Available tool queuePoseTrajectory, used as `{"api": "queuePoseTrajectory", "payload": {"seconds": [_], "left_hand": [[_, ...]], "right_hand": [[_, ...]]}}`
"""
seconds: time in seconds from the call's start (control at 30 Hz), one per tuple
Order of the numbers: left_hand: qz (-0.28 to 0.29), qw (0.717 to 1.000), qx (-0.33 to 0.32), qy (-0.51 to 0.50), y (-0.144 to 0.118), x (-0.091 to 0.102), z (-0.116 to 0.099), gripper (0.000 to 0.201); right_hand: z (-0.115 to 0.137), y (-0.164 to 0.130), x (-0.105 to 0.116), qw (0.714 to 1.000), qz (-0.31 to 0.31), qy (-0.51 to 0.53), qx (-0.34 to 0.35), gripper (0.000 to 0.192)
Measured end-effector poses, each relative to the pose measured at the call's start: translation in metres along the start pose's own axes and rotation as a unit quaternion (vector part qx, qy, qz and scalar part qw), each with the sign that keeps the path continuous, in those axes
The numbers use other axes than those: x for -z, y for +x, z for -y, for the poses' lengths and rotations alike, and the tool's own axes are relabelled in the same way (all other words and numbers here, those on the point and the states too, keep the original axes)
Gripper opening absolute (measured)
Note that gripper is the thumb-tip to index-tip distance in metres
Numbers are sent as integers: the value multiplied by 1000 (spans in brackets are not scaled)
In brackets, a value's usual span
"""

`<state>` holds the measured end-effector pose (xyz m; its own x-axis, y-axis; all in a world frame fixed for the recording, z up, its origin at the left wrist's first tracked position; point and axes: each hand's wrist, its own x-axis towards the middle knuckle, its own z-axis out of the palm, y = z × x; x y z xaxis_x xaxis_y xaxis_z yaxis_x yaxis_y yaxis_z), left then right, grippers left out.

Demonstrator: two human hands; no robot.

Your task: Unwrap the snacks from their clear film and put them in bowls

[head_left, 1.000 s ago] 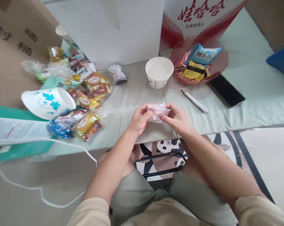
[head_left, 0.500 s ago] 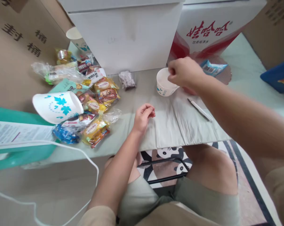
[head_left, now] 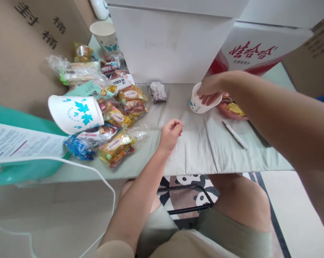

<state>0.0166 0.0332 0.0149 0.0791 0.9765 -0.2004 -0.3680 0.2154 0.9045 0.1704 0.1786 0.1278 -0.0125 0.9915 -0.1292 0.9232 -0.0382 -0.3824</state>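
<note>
My right hand (head_left: pixel 210 91) is stretched out over a small white paper cup (head_left: pixel 196 106) standing on the pale green tablecloth (head_left: pixel 204 150). Its fingers are bunched and dip into the cup's mouth, hiding whatever may be between them. My left hand (head_left: pixel 171 133) rests on the cloth near the table's front, fingers loosely curled with nothing in them. It lies just right of a heap of wrapped snacks (head_left: pixel 116 118).
A paper cup with blue leaves (head_left: pixel 74 113) lies tipped on the snack heap. A dark small packet (head_left: pixel 156 91) sits before a white box (head_left: pixel 172 43). A white pen (head_left: pixel 235 134), a pink plate (head_left: pixel 228 111), a red-and-white carton (head_left: pixel 258 50) and a white cable (head_left: pixel 97 175) surround the hands.
Both hands held a clear wrapper a second ago. My right hand has since reached to the small cup and pushed its fingers in; my left hand stayed on the cloth, curled and without the wrapper.
</note>
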Motion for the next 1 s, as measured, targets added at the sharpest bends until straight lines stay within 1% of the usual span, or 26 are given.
{"api": "queuePoseTrajectory", "payload": {"seconds": [0.03,0.07,0.1,0.13,0.17,0.23,0.27,0.3,0.37,0.4,0.47,0.5,0.53,0.6,0.63,0.67,0.7,0.73,0.77,0.8,0.83,0.87,0.9,0.93,1.0], "left_hand": [[-2,1000,-3,-1,-1,0,0,13],[-1,1000,-4,-3,-1,0,0,13],[0,1000,-3,-4,-2,-1,0,13],[-1,1000,1,-6,-2,-1,0,13],[-3,1000,5,-8,-2,-2,1,13],[-14,1000,11,-8,-3,-3,1,15],[-18,1000,10,-6,-3,-4,1,16],[-20,1000,7,-3,-3,-4,1,16],[-18,1000,0,7,-4,-3,0,18],[-18,1000,-4,12,-4,-1,-1,20],[-30,999,-12,19,-3,2,-2,22],[-45,999,-16,18,-2,5,-2,22],[-68,997,-20,13,-1,7,-2,22],[-130,991,-35,-15,3,13,-1,19],[-158,986,-41,-31,5,15,1,17],[-171,983,-44,-45,7,16,3,16],[-159,985,-42,-52,7,17,5,17],[-121,991,-36,-49,7,17,8,23],[-61,997,-33,-36,6,16,12,34],[12,999,-34,-16,5,15,15,49],[84,996,-41,10,2,14,19,65],[141,988,-51,38,0,12,22,80],[178,980,-63,67,-3,11,25,89],[196,973,-73,97,-5,10,27,94],[193,966,-88,149,-8,8,30,91]], "right_hand": [[14,-5,6,993,46,-100,-42,23],[29,-9,8,988,45,-141,-50,16],[42,-12,4,988,32,-148,-22,14],[54,-14,-6,992,11,-125,21,25],[64,-15,-20,994,7,-98,53,40],[76,-11,-57,993,37,-78,78,67],[79,-7,-76,993,53,-69,84,73],[81,-3,-93,992,62,-57,90,73],[79,7,-116,993,56,-35,99,68],[77,9,-121,993,47,-24,102,65],[70,7,-121,993,26,10,112,61],[65,0,-118,993,19,26,117,61],[58,-10,-115,991,9,44,124,61],[41,-41,-111,987,-19,80,141,62],[30,-60,-112,980,-47,115,155,64],[18,-81,-115,970,-79,156,166,66],[5,-102,-120,960,-109,194,167,70],[-8,-123,-125,951,-131,230,162,74],[-20,-141,-131,942,-148,261,150,77],[-32,-157,-137,935,-159,287,133,78],[-43,-170,-142,929,-161,310,119,79],[-53,-180,-146,924,-155,332,106,80],[-61,-187,-149,920,-141,351,97,81],[-69,-192,-150,916,-122,370,95,83],[-80,-197,-148,906,-74,404,104,88]]}}
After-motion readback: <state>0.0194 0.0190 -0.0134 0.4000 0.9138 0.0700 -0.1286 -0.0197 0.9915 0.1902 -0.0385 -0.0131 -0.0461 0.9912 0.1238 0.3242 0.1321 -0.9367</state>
